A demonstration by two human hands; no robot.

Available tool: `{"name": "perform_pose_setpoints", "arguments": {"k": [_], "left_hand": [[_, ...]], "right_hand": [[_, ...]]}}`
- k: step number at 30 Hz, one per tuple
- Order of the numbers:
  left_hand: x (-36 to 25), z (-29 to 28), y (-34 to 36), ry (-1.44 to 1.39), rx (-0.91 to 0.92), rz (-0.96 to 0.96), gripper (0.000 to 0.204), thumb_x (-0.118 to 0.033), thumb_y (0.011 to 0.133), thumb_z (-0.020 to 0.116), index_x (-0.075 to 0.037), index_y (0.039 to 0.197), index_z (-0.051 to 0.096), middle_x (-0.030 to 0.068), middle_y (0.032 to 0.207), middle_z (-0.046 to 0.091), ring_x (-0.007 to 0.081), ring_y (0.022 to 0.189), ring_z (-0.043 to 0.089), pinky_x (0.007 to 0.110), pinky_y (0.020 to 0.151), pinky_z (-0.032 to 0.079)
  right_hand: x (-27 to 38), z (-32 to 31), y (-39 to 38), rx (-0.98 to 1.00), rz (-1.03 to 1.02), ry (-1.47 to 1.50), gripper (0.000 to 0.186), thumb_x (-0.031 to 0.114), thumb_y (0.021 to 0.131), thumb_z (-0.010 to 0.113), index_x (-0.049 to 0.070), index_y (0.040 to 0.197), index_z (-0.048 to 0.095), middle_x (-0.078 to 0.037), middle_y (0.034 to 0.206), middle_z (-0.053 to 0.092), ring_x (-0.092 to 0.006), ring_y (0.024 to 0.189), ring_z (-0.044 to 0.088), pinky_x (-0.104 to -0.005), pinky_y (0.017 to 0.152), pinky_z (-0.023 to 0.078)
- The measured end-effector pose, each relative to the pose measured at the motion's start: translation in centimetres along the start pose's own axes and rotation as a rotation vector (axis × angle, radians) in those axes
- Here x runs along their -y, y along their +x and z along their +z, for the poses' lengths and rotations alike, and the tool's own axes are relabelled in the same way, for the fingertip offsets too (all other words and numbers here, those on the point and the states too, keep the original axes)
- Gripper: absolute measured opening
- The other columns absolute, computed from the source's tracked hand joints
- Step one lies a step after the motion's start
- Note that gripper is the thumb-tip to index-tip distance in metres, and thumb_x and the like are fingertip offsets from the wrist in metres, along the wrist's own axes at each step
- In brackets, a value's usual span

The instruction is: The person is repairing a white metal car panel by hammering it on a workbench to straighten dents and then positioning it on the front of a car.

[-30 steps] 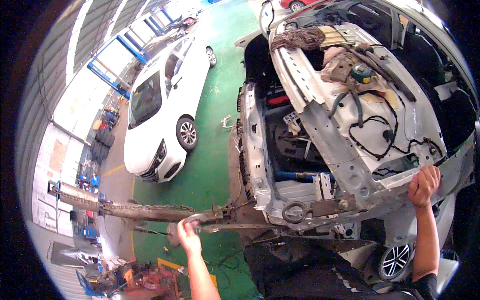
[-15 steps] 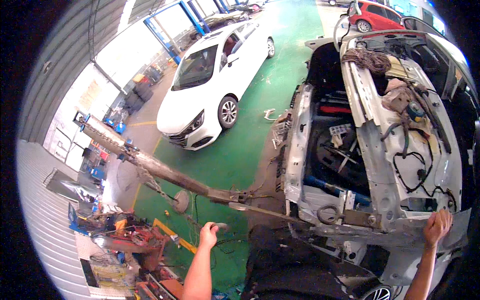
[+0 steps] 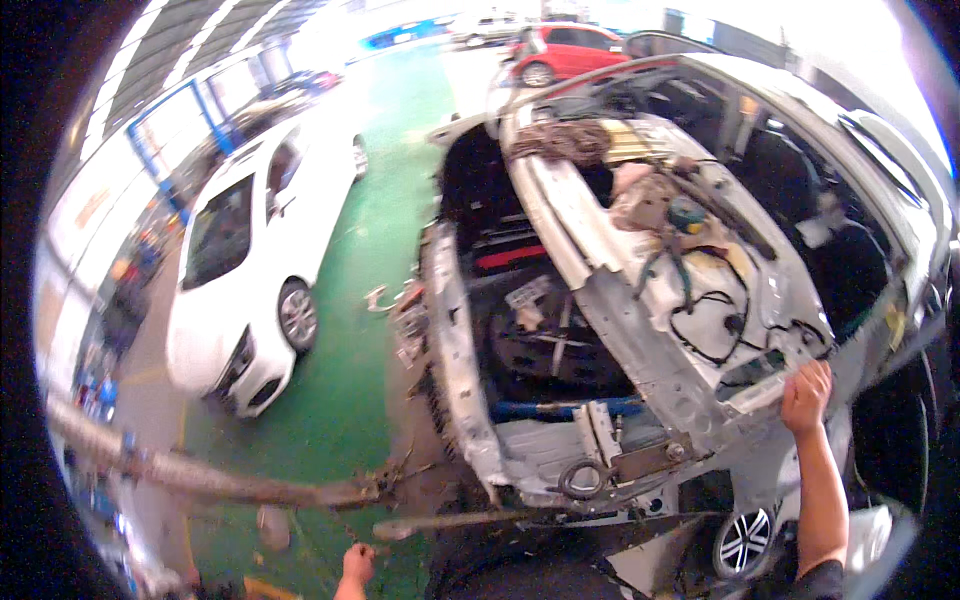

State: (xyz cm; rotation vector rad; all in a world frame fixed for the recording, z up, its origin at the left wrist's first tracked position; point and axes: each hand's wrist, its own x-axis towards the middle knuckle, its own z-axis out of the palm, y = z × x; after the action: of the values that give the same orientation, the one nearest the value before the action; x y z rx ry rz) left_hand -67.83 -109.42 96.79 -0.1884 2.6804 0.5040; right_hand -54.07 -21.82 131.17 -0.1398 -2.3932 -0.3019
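Observation:
A stripped silver car body [image 3: 462, 370] stands in front of me on the right. Its open compartment holds loose parts and a blue bar [image 3: 540, 409]. My right hand [image 3: 807, 395] is closed over the metal edge of the body, beside a black wiring harness [image 3: 700, 330]; its fingertips are partly hidden. At the lower edge, my left hand [image 3: 355, 562] is closed, low over the green floor and away from the body. What it holds, if anything, is too blurred to make out. A pole-like bar [image 3: 450, 521] lies between that hand and the body.
A white car [image 3: 250, 260] is parked to the left, with a red car [image 3: 575, 52] far behind. A thick metal beam [image 3: 220, 476] crosses the lower left. A brown rope bundle [image 3: 560, 142] rests on the body. Below my right hand's side is a wheel [image 3: 743, 542].
My view has swung right, so the cars and body sit further left in it. My left hand now appears lower, near the bottom edge. My right hand stays on the body's edge.

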Motion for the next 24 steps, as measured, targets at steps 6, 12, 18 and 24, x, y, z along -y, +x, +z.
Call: {"name": "perform_pose_setpoints", "arguments": {"k": [6, 12, 18, 24], "left_hand": [[-1.7, 1.0, 11.2, -0.005, 0.267, 0.34, 0.018, -0.022, 0.085, 0.064, -0.004, 0.09, 0.068, 0.0202, 0.089, 0.068, 0.0402, 0.088, 0.064, 0.047, 0.077, 0.051], [-3.7, 3.2, 20.0, 0.305, 0.535, 0.287, 0.024, -0.025, 0.089, 0.065, -0.002, 0.097, 0.068, 0.0195, 0.095, 0.068, 0.0375, 0.093, 0.065, 0.047, 0.079, 0.052], [-0.3, 8.1, 25.7, 0.676, 0.739, 0.366, 0.04, -0.037, 0.087, 0.068, -0.001, 0.105, 0.064, 0.0198, 0.102, 0.067, 0.0367, 0.098, 0.064, 0.047, 0.085, 0.051], [-3.7, 8.3, 24.4, 0.523, 0.759, 0.214, 0.041, -0.036, 0.089, 0.064, -0.001, 0.112, 0.062, 0.0187, 0.105, 0.066, 0.0338, 0.097, 0.063, 0.045, 0.086, 0.051]], "right_hand": [[2.3, -1.1, 1.1, 0.214, 0.114, -0.258, 0.013, 0.012, 0.082, 0.058, 0.002, 0.074, 0.056, -0.016, 0.087, 0.059, -0.0381, 0.09, 0.055, -0.0489, 0.087, 0.043], [15.1, -3.0, 6.1, 0.262, 0.236, -0.216, 0.017, 0.019, 0.088, 0.061, 0.003, 0.096, 0.061, -0.015, 0.106, 0.064, -0.0364, 0.105, 0.056, -0.0457, 0.096, 0.042], [28.6, -5.2, 6.2, 0.392, 0.207, 0.096, 0.019, 0.02, 0.079, 0.071, 0.007, 0.09, 0.062, -0.011, 0.098, 0.068, -0.0298, 0.089, 0.064, -0.0431, 0.08, 0.049], [35.8, -4.3, 5.4, 0.537, 0.25, 0.271, 0.019, 0.017, 0.075, 0.075, 0.008, 0.088, 0.064, -0.008, 0.1, 0.067, -0.0264, 0.088, 0.064, -0.0403, 0.079, 0.05]]}}
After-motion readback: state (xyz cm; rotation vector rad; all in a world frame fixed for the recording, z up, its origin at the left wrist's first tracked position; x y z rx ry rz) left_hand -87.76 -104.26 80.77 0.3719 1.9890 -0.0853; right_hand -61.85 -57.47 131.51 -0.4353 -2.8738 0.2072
